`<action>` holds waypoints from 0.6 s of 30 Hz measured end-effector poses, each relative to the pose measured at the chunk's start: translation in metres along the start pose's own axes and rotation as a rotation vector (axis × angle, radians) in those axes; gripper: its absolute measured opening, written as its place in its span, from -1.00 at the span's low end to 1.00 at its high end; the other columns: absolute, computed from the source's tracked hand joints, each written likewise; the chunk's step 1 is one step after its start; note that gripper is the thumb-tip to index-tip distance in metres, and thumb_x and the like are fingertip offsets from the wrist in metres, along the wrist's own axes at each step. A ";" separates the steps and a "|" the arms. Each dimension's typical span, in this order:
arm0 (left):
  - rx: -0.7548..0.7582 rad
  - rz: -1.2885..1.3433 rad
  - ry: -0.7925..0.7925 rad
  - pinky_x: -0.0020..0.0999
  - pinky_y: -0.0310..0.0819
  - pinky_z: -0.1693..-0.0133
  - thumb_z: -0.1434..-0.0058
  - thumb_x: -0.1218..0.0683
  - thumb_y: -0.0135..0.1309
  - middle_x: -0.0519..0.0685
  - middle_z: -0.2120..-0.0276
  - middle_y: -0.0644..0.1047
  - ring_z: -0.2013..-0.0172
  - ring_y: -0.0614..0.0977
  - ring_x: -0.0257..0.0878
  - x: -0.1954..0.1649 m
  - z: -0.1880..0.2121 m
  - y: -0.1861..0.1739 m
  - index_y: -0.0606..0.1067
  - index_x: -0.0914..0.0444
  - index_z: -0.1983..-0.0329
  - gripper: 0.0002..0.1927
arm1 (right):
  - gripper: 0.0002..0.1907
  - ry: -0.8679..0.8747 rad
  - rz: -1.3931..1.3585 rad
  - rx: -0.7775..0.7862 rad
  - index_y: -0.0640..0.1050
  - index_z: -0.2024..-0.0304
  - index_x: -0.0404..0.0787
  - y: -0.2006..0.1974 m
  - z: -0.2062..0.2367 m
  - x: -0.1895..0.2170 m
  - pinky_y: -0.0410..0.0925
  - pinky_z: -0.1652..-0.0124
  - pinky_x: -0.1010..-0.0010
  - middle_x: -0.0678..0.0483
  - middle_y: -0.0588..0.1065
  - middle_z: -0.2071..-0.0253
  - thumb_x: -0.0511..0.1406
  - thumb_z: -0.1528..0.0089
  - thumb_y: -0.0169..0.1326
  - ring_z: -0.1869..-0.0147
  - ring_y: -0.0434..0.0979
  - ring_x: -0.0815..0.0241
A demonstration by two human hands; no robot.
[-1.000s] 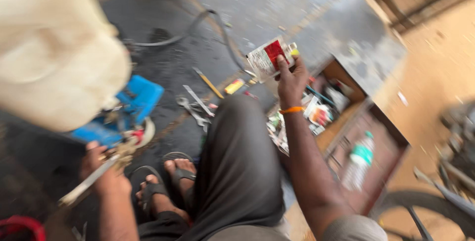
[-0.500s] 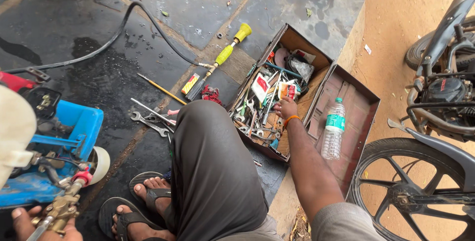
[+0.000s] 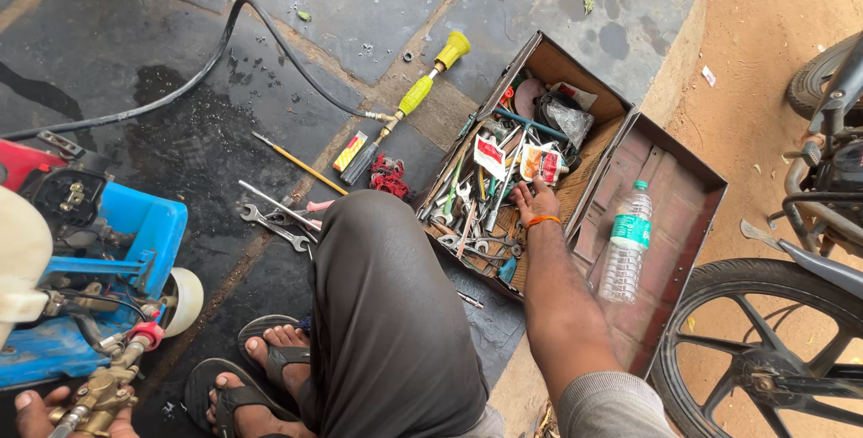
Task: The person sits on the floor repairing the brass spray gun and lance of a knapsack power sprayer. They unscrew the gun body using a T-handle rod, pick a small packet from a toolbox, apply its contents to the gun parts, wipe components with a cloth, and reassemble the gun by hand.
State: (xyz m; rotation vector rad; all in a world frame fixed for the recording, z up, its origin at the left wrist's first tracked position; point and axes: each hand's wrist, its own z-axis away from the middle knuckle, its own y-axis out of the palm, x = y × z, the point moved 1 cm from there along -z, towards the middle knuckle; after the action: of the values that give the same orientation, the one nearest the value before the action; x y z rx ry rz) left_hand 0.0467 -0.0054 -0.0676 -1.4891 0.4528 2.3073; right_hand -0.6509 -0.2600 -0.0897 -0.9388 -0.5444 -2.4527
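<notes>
Spanners and loose hand tools lay heaped in the near half of an open metal toolbox on the dark stone slab, and the right hand rested down among them with its fingers spread and loose, closed on nothing. They looked like bare steel, thin, grey and greasy; I judged them stiff, fairly heavy for their size and likely slick, best taken by the middle of a shank rather than a jaw end. Two small red-and-white sachets lay on top near the fingertips, soft and light by comparison. A clear plastic bottle lay in the box's opened lid. At the lower left corner the left hand was closed around a brass fitting, just beside a blue machine frame. More spanners and a yellow-handled screwdriver lay on the slab beyond the knee
</notes>
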 end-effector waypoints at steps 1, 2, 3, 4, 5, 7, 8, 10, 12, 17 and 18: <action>-0.002 0.001 0.002 -0.03 0.61 -0.04 -0.50 -0.24 0.13 -0.06 0.03 0.52 -0.04 0.66 -0.08 -0.001 0.000 0.000 0.41 0.18 0.00 -0.58 | -0.61 -0.015 0.024 -0.016 0.51 -0.15 -0.12 -0.002 0.000 0.000 0.50 0.10 0.36 0.07 0.43 -0.24 -0.17 -0.30 0.15 -0.10 0.55 0.11; 0.000 -0.003 0.005 -0.03 0.61 -0.04 -0.50 -0.24 0.13 -0.06 0.03 0.52 -0.04 0.66 -0.08 -0.001 0.000 0.001 0.41 0.18 0.00 -0.58 | -0.63 -0.013 0.028 -0.035 0.51 -0.14 -0.11 -0.004 -0.002 0.002 0.49 0.11 0.35 0.06 0.45 -0.18 -0.17 -0.31 0.13 -0.08 0.56 0.10; 0.003 -0.009 0.003 -0.02 0.61 -0.04 -0.51 -0.24 0.12 -0.06 0.03 0.52 -0.05 0.66 -0.08 -0.001 0.001 0.000 0.40 0.18 0.00 -0.58 | -0.62 -0.004 0.026 -0.049 0.51 -0.14 -0.12 -0.006 -0.003 0.003 0.49 0.09 0.35 0.06 0.46 -0.15 -0.16 -0.31 0.15 -0.09 0.55 0.10; 0.000 -0.012 0.007 -0.02 0.61 -0.05 -0.51 -0.25 0.12 -0.06 0.02 0.52 -0.05 0.66 -0.07 -0.001 0.001 0.000 0.40 0.18 -0.01 -0.58 | -0.62 0.000 0.009 -0.058 0.51 -0.13 -0.12 -0.008 -0.004 0.005 0.48 0.08 0.34 0.06 0.46 -0.12 -0.15 -0.31 0.17 -0.09 0.53 0.10; 0.004 -0.017 0.003 -0.02 0.61 -0.05 -0.51 -0.25 0.12 -0.06 0.02 0.52 -0.06 0.66 -0.07 0.000 0.002 -0.001 0.40 0.18 -0.01 -0.58 | -0.61 -0.002 -0.012 -0.063 0.51 -0.13 -0.13 -0.009 -0.006 0.007 0.48 0.07 0.33 0.06 0.46 -0.10 -0.14 -0.31 0.19 -0.09 0.52 0.10; 0.007 -0.022 0.000 -0.01 0.61 -0.05 -0.51 -0.25 0.11 -0.06 0.01 0.51 -0.06 0.66 -0.06 0.001 0.003 -0.002 0.40 0.18 -0.01 -0.57 | -0.59 -0.022 -0.067 -0.060 0.51 -0.12 -0.14 -0.009 -0.009 0.014 0.47 0.04 0.32 0.07 0.46 -0.04 -0.12 -0.31 0.24 -0.10 0.49 0.11; 0.006 -0.021 0.004 -0.01 0.61 -0.05 -0.51 -0.25 0.11 -0.06 0.01 0.51 -0.07 0.66 -0.06 0.002 0.003 -0.002 0.39 0.18 -0.02 -0.57 | -0.58 -0.023 -0.088 -0.061 0.51 -0.11 -0.15 -0.009 -0.009 0.017 0.46 0.03 0.31 0.07 0.46 -0.01 -0.11 -0.31 0.26 -0.10 0.48 0.11; 0.006 -0.017 0.006 0.00 0.62 -0.06 -0.51 -0.25 0.10 -0.05 0.00 0.51 -0.07 0.66 -0.05 0.002 0.003 -0.003 0.39 0.18 -0.02 -0.57 | -0.53 0.027 -0.110 -0.093 0.51 -0.13 -0.13 -0.006 -0.011 0.022 0.46 -0.02 0.30 0.06 0.46 -0.02 -0.08 -0.27 0.30 -0.14 0.47 0.11; 0.010 -0.018 0.001 0.01 0.62 -0.06 -0.52 -0.26 0.09 -0.05 -0.01 0.51 -0.08 0.66 -0.05 0.004 0.004 -0.001 0.39 0.18 -0.03 -0.57 | -0.39 0.080 -0.041 -0.159 0.40 -0.19 -0.21 -0.002 -0.012 0.025 0.46 -0.08 0.14 -0.07 0.37 -0.11 -0.03 -0.27 0.28 -0.17 0.50 -0.09; 0.016 -0.021 -0.003 0.02 0.62 -0.07 -0.52 -0.26 0.07 -0.05 -0.02 0.51 -0.10 0.66 -0.03 0.004 0.003 0.002 0.38 0.18 -0.04 -0.56 | -0.31 0.090 -0.011 -0.071 0.35 -0.30 -0.07 0.008 -0.015 0.028 0.35 -0.19 0.00 -0.04 0.24 -0.24 -0.01 -0.20 0.21 -0.29 0.38 -0.18; 0.016 -0.024 -0.002 0.02 0.62 -0.07 -0.52 -0.27 0.07 -0.05 -0.03 0.50 -0.10 0.66 -0.02 0.003 0.004 0.001 0.38 0.18 -0.05 -0.56 | -0.31 0.078 -0.037 -0.044 0.35 -0.30 -0.07 0.009 -0.016 0.028 0.34 -0.20 0.02 0.00 0.27 -0.25 -0.01 -0.19 0.21 -0.29 0.35 -0.17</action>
State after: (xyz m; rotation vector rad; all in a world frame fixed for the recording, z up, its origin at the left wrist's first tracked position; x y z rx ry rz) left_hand 0.0419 -0.0039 -0.0691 -1.4768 0.4495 2.2817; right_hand -0.6729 -0.2828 -0.0792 -0.8533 -0.4868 -2.5323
